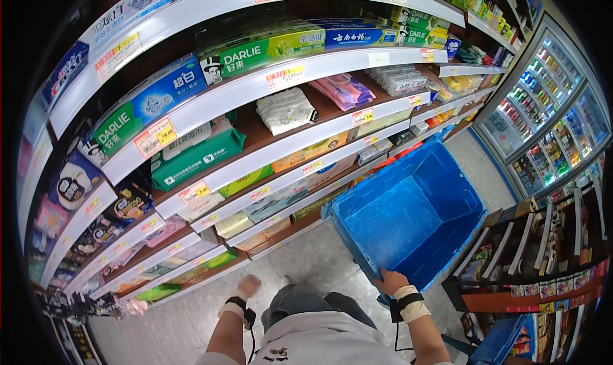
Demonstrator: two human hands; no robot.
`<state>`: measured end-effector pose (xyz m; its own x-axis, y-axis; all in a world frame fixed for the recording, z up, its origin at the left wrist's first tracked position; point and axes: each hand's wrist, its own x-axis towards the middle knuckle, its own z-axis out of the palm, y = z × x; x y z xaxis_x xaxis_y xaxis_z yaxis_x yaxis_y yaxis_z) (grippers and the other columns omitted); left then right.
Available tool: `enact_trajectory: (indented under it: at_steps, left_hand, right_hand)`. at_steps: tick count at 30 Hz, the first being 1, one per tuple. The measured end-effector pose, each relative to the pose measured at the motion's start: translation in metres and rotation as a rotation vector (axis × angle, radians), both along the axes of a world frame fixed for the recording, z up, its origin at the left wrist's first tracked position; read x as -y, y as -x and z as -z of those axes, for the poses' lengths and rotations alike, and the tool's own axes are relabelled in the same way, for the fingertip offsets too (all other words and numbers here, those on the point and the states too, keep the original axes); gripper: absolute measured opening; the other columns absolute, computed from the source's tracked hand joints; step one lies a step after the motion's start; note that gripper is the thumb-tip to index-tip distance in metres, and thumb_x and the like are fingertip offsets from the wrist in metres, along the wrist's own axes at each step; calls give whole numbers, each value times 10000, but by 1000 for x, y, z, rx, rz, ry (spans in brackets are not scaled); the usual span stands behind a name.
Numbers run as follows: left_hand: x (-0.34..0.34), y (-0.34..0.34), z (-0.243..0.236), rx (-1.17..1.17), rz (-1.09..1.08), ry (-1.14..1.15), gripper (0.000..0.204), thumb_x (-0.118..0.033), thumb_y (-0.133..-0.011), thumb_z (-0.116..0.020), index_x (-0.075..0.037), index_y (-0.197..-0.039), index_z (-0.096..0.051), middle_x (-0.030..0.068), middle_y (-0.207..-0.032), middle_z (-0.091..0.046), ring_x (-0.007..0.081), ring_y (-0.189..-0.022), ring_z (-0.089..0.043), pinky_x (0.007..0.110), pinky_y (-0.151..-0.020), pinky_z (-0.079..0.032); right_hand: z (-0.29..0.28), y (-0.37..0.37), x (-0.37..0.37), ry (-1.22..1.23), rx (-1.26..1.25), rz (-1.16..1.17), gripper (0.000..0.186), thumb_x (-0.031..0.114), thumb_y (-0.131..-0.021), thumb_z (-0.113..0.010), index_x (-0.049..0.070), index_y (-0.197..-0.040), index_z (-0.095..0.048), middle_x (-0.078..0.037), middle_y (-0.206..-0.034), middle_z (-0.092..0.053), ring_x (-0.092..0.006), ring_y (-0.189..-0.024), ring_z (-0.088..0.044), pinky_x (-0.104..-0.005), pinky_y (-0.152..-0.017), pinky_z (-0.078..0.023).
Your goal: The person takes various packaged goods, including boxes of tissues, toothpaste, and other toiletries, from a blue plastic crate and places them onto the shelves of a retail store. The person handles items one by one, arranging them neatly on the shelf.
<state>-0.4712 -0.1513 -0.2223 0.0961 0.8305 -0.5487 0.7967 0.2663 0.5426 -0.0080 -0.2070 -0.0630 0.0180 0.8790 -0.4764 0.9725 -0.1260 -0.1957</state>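
My right hand [392, 282] is closed on the near rim of a large blue plastic crate [353, 240], with the fingers bent over its edge. The crate's inside walls and bare bottom show, and it stands on the floor close against the shelves. Off to the left, my left hand [249, 285] hangs over the floor beside my leg, touching nothing that I can see. Motion smears its fingers. Both wrists wear a pale wrap and a black strap with a cable.
Long shelves hold boxed toothpaste [262, 53], a green pack of wipes [199, 157], a white bundle [286, 111] and pink packs [342, 92]. Lit drinks fridges [543, 103] stand at the far right. A low rack [530, 295] and another blue crate [501, 341] are at the near right.
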Motion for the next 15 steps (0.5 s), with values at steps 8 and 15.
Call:
enact_trajectory:
  at_steps: [8, 15]
  left_hand:
    - [14, -24, 12, 27, 23, -17, 483, -338, -755, -546, 54, -1036, -568, 192, -817, -627, 241, -703, -620, 331, -698, -472]
    - [4, 22, 44, -243, 756, -101, 307, -274, -815, -395, -68, -810, -622, 177, -881, -605, 351, -882, -541, 426, -794, -430]
  right_hand:
    - [3, -1, 0, -22, 22, -51, 343, 355, -795, -508, 44, -926, -571, -164, -775, -622, -341, -721, -603, -434, -638, -488]
    - [-6, -5, 1, 6, 22, 9, 363, 383, -797, -502, 58, -945, -573, -165, -791, -624, -337, -735, -606, -432, -656, -486]
